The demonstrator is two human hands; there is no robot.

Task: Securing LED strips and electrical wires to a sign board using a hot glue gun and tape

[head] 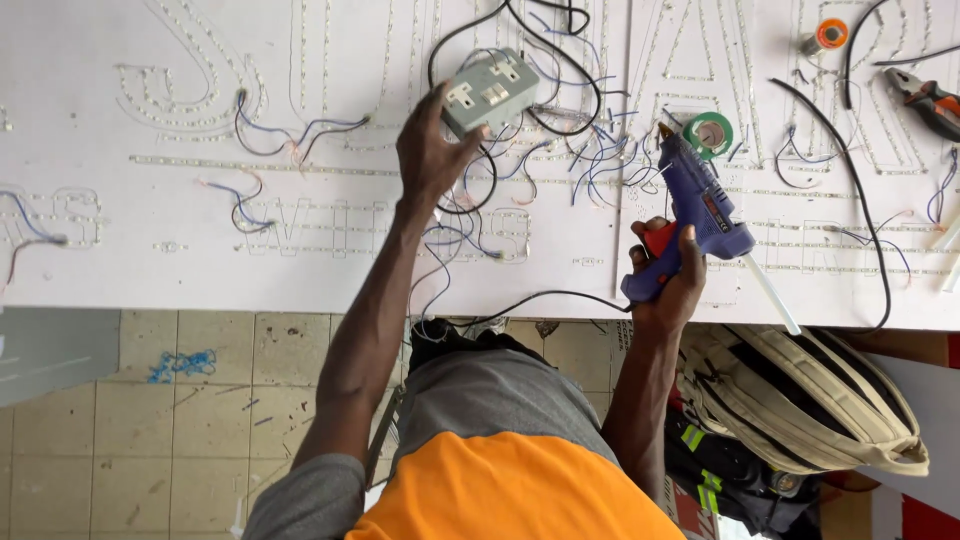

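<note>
My left hand (432, 150) grips a grey double wall socket box (490, 90) and holds it just above the white sign board (150, 250). Black cable loops around the box. My right hand (668, 272) is wrapped around the handle of a blue glue gun (700, 200) with a red trigger. Its nozzle points up the board toward a green tape roll (710, 133). A clear glue stick (772, 294) juts from the gun's rear. Rows of small LED modules shaped as letters and thin blue, red and white wires (590, 160) cover the board.
Pliers with orange and black grips (928, 100) lie at the far right. An orange spool (828, 36) sits near the top. A beige backpack (800, 400) rests under the board's edge on the right. Tiled floor (150, 420) shows below left.
</note>
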